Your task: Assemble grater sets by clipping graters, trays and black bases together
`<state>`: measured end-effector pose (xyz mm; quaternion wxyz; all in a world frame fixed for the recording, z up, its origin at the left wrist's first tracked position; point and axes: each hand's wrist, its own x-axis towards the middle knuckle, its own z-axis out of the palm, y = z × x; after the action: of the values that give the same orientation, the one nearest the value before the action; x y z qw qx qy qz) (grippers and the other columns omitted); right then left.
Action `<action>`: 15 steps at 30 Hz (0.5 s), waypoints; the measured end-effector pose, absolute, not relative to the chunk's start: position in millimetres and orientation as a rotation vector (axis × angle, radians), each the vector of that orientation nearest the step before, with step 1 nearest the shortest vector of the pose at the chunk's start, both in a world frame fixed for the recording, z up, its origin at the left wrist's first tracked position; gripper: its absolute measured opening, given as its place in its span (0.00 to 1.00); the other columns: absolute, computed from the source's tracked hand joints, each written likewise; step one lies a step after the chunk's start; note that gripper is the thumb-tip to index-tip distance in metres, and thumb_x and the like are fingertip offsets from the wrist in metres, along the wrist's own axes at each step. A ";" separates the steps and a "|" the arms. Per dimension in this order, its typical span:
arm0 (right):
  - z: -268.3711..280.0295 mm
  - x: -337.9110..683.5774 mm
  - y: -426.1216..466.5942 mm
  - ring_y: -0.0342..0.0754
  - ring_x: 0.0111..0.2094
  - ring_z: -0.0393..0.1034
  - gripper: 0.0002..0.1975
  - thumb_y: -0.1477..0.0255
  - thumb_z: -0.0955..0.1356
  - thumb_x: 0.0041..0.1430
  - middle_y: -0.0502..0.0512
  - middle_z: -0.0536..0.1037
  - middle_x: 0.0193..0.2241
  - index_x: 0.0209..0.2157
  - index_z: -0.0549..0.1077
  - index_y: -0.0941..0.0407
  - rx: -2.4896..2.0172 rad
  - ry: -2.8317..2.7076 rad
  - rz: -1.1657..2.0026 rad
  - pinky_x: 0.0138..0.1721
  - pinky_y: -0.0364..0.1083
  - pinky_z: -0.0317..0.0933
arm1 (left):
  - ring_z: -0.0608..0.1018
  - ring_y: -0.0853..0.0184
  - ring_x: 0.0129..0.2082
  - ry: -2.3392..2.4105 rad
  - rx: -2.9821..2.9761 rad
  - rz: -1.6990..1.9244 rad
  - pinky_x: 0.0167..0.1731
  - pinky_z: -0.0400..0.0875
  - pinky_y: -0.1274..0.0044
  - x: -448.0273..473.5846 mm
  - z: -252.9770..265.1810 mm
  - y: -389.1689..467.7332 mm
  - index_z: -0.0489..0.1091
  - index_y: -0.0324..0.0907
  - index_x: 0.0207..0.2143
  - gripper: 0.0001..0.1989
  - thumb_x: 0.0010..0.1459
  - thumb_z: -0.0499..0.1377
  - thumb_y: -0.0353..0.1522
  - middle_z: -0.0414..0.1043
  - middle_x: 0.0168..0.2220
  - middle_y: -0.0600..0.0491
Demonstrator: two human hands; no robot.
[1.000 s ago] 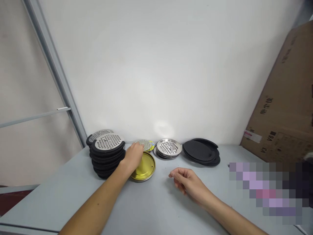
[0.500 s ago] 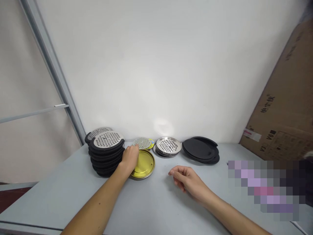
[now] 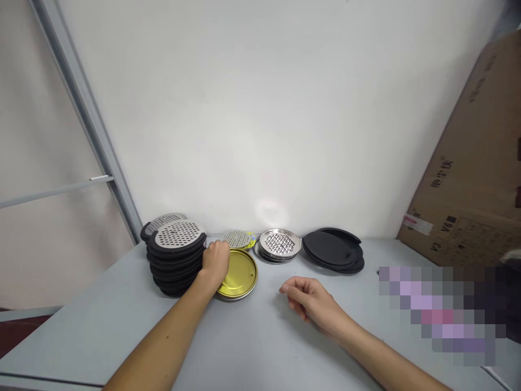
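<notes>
My left hand [image 3: 215,262] is closed, with its fingers curled away from me, between the tall stack of black-rimmed grater discs [image 3: 178,258] and the round gold lid [image 3: 241,274]. Its fingertips are hidden, so I cannot make out what they hold. The gold lid lies flat on another silver-edged disc, its left part covered by the hand. Just behind are perforated metal discs [image 3: 237,239] with a yellow edge. My right hand [image 3: 311,298] hovers over the front of the table, fingers loosely curled and thumb against the forefinger, holding nothing visible.
Shiny grater plates [image 3: 280,243] are piled at the back middle. Black oval trays [image 3: 331,250] lie to their right. A large cardboard box [image 3: 468,179] leans at the right, beside a pixelated patch. A white wall [image 3: 260,108] stands behind the grey table [image 3: 244,347].
The view has shifted very slightly. Both hands stay in nearly the same places, and no object has visibly moved.
</notes>
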<state>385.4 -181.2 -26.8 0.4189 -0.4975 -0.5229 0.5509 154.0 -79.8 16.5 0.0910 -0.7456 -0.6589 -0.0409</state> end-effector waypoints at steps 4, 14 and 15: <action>-28.2 386.0 -180.7 0.37 0.15 0.56 0.14 0.59 0.70 0.53 0.46 0.70 0.18 0.28 0.73 0.57 -1.237 -1.320 1.374 0.16 0.40 0.47 | 0.77 0.55 0.45 -1.919 -2.162 -0.130 0.40 0.73 0.69 155.4 16.4 -80.1 0.73 0.32 0.41 0.19 0.59 0.44 0.17 0.73 0.42 0.36; -28.3 386.9 -181.6 0.37 0.16 0.56 0.14 0.61 0.68 0.55 0.46 0.70 0.19 0.28 0.72 0.58 -1.250 -1.334 1.377 0.16 0.39 0.47 | 0.75 0.56 0.46 -1.846 -2.171 -0.126 0.44 0.69 0.71 154.5 16.0 -80.4 0.72 0.31 0.42 0.19 0.58 0.44 0.16 0.74 0.41 0.37; -27.7 387.1 -181.7 0.37 0.16 0.56 0.14 0.61 0.68 0.55 0.46 0.70 0.19 0.28 0.72 0.58 -1.252 -1.336 1.377 0.16 0.39 0.48 | 0.75 0.57 0.45 -1.838 -2.178 -0.127 0.44 0.69 0.71 154.1 16.4 -80.9 0.72 0.31 0.42 0.20 0.58 0.44 0.16 0.75 0.40 0.38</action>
<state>387.1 -181.7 -27.7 0.4126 -0.4977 -0.5314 0.5474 154.1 -80.9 16.4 0.1439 -0.7557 -0.6374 -0.0441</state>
